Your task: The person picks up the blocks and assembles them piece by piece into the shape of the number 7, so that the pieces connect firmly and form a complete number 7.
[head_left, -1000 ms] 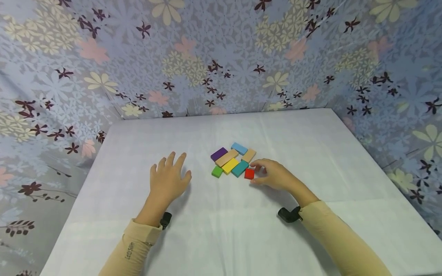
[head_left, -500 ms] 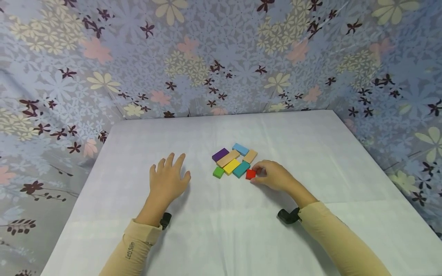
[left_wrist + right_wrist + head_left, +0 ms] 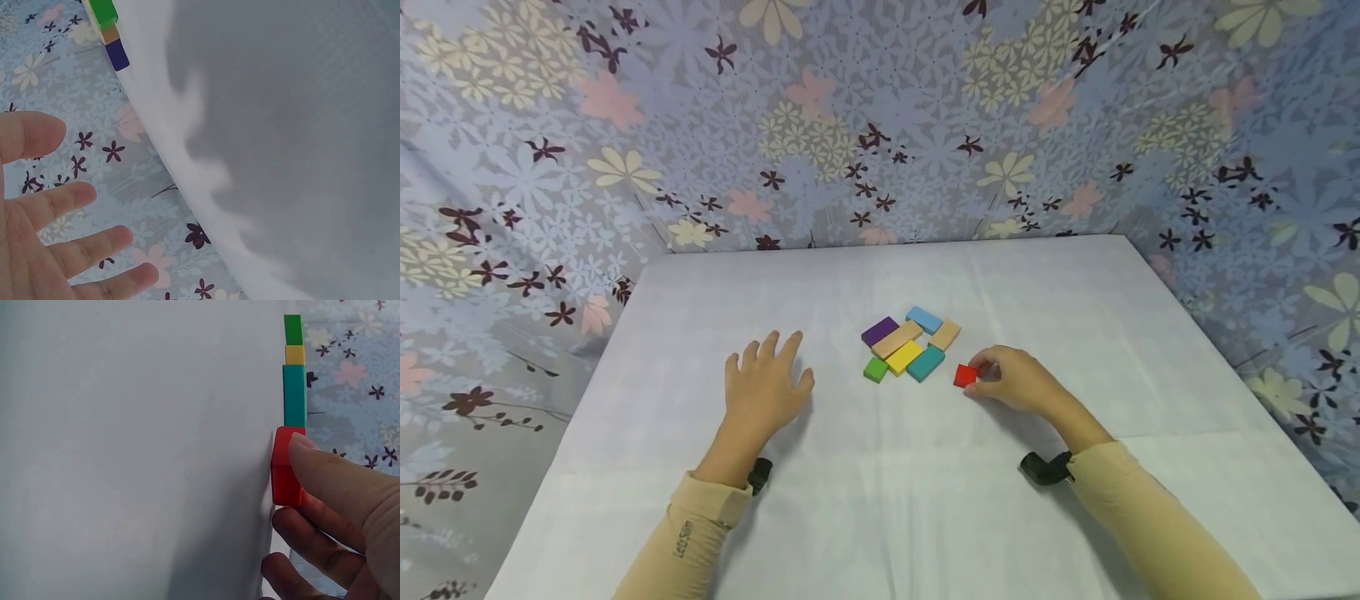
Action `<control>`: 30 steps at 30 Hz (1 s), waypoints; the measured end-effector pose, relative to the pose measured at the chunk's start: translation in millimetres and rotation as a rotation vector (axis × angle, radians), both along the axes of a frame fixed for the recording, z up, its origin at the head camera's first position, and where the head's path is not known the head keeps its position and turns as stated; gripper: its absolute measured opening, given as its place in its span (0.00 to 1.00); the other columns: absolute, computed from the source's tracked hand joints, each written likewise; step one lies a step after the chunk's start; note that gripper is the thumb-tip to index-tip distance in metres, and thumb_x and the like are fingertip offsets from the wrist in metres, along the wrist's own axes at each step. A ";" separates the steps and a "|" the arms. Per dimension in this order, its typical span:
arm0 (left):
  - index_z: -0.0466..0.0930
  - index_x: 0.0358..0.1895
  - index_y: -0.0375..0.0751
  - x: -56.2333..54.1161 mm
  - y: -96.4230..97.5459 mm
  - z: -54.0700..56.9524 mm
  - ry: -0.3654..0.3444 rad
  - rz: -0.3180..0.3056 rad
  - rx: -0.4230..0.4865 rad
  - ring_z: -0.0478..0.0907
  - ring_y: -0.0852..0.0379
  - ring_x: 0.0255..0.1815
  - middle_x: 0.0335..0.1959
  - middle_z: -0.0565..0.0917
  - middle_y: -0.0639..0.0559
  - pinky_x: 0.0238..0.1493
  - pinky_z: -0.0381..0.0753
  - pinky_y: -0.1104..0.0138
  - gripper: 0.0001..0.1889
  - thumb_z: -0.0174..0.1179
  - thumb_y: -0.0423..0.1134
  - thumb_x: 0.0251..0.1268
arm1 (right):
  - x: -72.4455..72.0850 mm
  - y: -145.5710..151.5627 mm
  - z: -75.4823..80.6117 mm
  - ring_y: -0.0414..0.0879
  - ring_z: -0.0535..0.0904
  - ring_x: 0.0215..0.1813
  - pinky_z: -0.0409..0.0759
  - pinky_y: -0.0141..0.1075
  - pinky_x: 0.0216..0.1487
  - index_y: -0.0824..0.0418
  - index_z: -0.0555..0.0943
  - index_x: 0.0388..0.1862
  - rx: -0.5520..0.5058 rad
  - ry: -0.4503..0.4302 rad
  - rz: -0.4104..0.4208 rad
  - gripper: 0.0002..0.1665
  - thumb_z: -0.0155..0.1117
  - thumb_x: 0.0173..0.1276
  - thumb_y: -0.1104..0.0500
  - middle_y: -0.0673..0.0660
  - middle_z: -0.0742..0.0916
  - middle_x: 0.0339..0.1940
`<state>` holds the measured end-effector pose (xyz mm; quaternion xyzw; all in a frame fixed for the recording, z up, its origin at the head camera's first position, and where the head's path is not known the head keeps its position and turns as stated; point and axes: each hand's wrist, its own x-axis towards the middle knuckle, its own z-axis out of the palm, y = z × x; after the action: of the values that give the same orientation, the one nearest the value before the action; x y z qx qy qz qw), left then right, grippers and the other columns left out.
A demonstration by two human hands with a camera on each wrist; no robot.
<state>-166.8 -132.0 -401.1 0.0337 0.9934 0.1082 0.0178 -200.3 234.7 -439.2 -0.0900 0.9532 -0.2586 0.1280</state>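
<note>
The right hand (image 3: 1011, 379) pinches a red block (image 3: 965, 377) right of the middle of the bench (image 3: 857, 500), a gap separating it from a teal block (image 3: 926, 364); the left hand (image 3: 763, 387), fingers spread, is well inside the left edge.

The left sleeve (image 3: 662, 562) is tan, softly creased, with a wide cuff (image 3: 709, 502) and small dark lettering (image 3: 682, 539) running lengthwise. The right sleeve (image 3: 1157, 521) is the same tan. By the left cuff sits a black camera (image 3: 761, 475); by the right sleeve's end, another black camera (image 3: 1043, 469) with a stubby, rounded barrel.
</note>
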 end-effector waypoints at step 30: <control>0.55 0.79 0.53 -1.2 -1.7 0.1 0.022 0.007 0.010 0.57 0.32 0.76 0.78 0.58 0.38 0.72 0.54 0.34 0.34 0.50 0.54 0.71 | 29.2 -1.0 1.0 0.45 0.75 0.44 0.76 0.40 0.45 0.53 0.83 0.50 0.004 0.000 0.023 0.23 0.77 0.58 0.46 0.49 0.84 0.42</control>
<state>-168.0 -133.7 -401.1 0.0317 0.9931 0.1128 0.0064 -171.1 233.8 -438.2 -0.1006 0.9527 -0.2551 0.1311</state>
